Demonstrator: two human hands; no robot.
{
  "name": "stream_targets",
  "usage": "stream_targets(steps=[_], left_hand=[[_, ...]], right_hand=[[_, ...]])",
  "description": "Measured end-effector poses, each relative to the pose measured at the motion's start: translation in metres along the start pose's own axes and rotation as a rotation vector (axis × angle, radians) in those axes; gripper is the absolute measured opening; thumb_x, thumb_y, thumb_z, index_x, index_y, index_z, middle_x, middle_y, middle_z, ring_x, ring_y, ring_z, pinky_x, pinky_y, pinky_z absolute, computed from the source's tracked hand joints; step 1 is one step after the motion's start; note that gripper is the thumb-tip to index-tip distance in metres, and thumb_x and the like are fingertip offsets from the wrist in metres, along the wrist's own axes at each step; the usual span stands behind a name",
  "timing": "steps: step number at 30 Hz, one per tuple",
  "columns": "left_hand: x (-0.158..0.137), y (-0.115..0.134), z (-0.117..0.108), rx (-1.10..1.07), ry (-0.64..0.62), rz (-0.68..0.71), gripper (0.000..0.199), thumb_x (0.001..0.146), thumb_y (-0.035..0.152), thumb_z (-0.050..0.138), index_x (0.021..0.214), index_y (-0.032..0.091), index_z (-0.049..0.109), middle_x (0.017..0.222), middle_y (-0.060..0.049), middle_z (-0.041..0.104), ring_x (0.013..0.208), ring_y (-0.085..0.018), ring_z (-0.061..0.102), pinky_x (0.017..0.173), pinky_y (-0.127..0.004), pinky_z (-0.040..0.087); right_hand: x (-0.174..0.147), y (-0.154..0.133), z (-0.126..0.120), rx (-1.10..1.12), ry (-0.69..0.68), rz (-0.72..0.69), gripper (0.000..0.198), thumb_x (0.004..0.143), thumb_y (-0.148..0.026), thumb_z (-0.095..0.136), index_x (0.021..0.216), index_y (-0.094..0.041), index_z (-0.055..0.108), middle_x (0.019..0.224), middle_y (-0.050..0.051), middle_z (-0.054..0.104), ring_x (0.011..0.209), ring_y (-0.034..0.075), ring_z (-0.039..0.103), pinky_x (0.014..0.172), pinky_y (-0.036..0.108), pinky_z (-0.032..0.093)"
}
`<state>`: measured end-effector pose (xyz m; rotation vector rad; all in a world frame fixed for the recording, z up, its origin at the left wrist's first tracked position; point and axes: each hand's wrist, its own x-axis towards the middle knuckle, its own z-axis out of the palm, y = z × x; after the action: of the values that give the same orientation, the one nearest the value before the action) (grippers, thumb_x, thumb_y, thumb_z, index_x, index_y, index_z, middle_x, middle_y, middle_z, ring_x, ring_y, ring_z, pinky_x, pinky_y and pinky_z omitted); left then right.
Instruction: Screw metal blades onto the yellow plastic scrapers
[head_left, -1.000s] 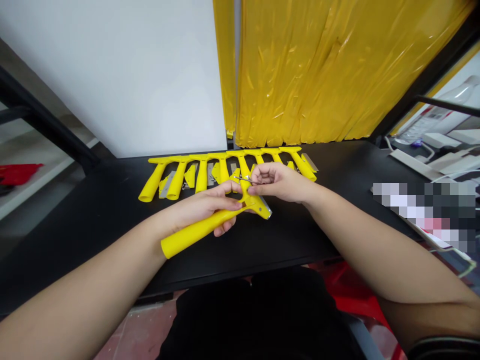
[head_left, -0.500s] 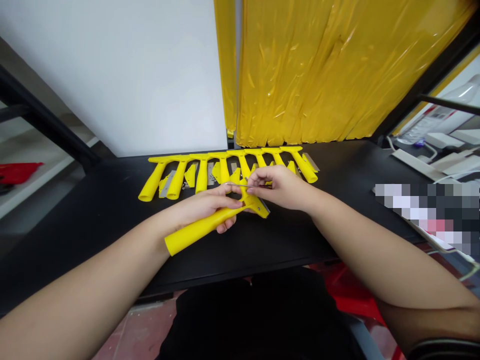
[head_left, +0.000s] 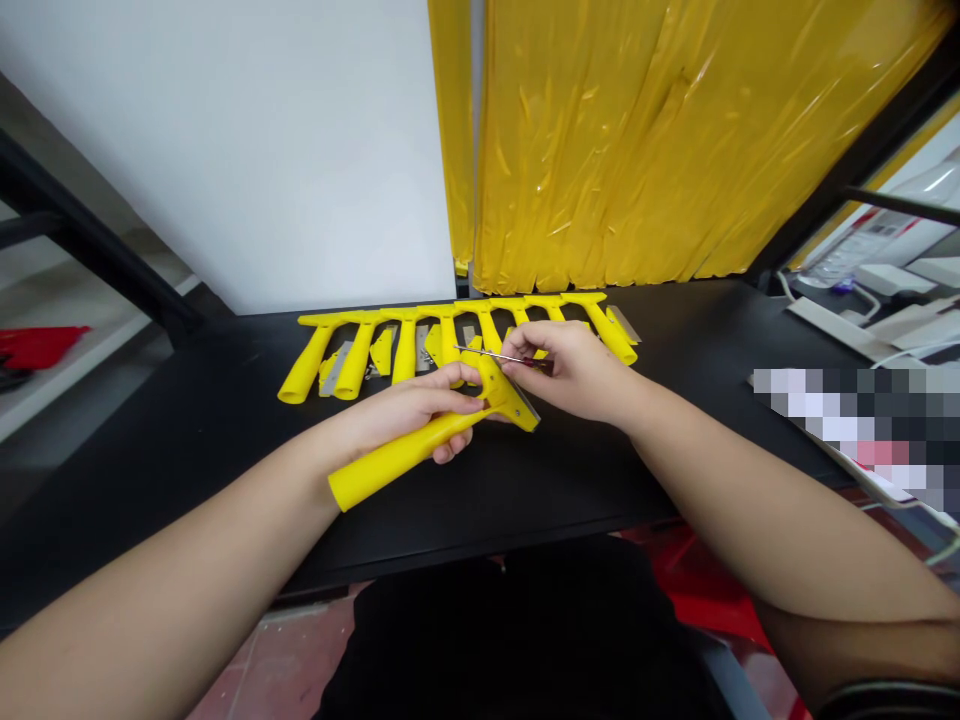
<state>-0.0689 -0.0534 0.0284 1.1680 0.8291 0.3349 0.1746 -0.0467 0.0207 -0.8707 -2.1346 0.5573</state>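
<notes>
My left hand (head_left: 420, 405) is wrapped round a yellow scraper (head_left: 405, 458), its hollow handle pointing down and left. A metal blade edge shows along the scraper's head, with small screws in its face. In my right hand (head_left: 562, 360) is a thin screwdriver (head_left: 487, 353), pinched near its dark handle. Its shaft points left, just above the scraper's head, and the tip seems free of the screws. Behind my hands, several yellow scraper handles (head_left: 304, 365) lie in a row, with loose yellow plates (head_left: 381, 352) and metal blades (head_left: 337, 366) between them.
The black tabletop (head_left: 600, 480) carries the row. A white panel (head_left: 300, 150) and yellow plastic sheeting (head_left: 585, 150) rise behind it. Black frame posts (head_left: 97, 250) stand at the sides. To the right are a plastic bottle (head_left: 855, 245) and white boxes (head_left: 847, 330).
My right hand has tilted the screwdriver, its tip rising up off the scraper's head. My left hand holds the scraper almost unchanged.
</notes>
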Motion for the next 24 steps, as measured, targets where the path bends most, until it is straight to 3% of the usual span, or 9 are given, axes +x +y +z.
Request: stream_targets(steps=[5, 9, 15, 21, 24], left_hand=[[-0.0001, 0.0003, 0.0007, 0.031, 0.001, 0.003, 0.028, 0.099, 0.025, 0.063, 0.118, 0.024, 0.044, 0.064, 0.003, 0.066, 0.041, -0.01, 0.054, 0.042, -0.016, 0.043], [-0.0002, 0.0004, 0.0005, 0.058, -0.009, 0.018, 0.027, 0.099, 0.026, 0.064, 0.12, 0.023, 0.047, 0.065, 0.003, 0.066, 0.041, -0.01, 0.055, 0.042, -0.017, 0.044], [-0.0005, -0.0009, 0.0012, 0.046, -0.006, 0.03, 0.029, 0.099, 0.026, 0.068, 0.122, 0.022, 0.05, 0.073, 0.002, 0.069, 0.046, -0.012, 0.061, 0.042, -0.019, 0.046], [-0.0014, -0.0009, 0.0028, 0.046, -0.004, 0.049, 0.024, 0.098, 0.024, 0.066, 0.114, 0.025, 0.049, 0.075, 0.003, 0.07, 0.046, -0.011, 0.061, 0.043, -0.019, 0.049], [-0.0011, -0.0008, 0.0023, 0.038, -0.019, 0.063, 0.022, 0.098, 0.024, 0.066, 0.111, 0.025, 0.048, 0.071, 0.004, 0.067, 0.045, -0.011, 0.06, 0.043, -0.019, 0.049]], right_hand=[[-0.0002, 0.004, 0.0009, 0.312, -0.022, 0.132, 0.016, 0.085, -0.032, 0.082, 0.09, -0.019, 0.075, 0.088, 0.004, 0.078, 0.078, 0.019, 0.07, 0.076, 0.035, 0.058], [-0.0002, 0.0078, 0.0018, 0.353, -0.099, 0.156, 0.012, 0.087, -0.028, 0.079, 0.094, -0.019, 0.078, 0.092, 0.005, 0.081, 0.082, 0.019, 0.073, 0.078, 0.035, 0.059], [0.0019, 0.0066, 0.002, 0.253, -0.124, 0.132, 0.007, 0.088, -0.026, 0.076, 0.09, -0.019, 0.077, 0.086, 0.003, 0.076, 0.075, 0.016, 0.066, 0.071, 0.032, 0.055], [0.0037, 0.0088, 0.0064, 0.403, -0.139, 0.253, 0.013, 0.083, -0.026, 0.08, 0.088, -0.018, 0.072, 0.083, 0.001, 0.072, 0.072, 0.014, 0.062, 0.068, 0.03, 0.051], [0.0047, 0.0088, 0.0085, 0.415, -0.101, 0.308, 0.024, 0.077, -0.027, 0.086, 0.082, -0.019, 0.064, 0.07, -0.005, 0.059, 0.063, 0.01, 0.05, 0.06, 0.027, 0.043]])
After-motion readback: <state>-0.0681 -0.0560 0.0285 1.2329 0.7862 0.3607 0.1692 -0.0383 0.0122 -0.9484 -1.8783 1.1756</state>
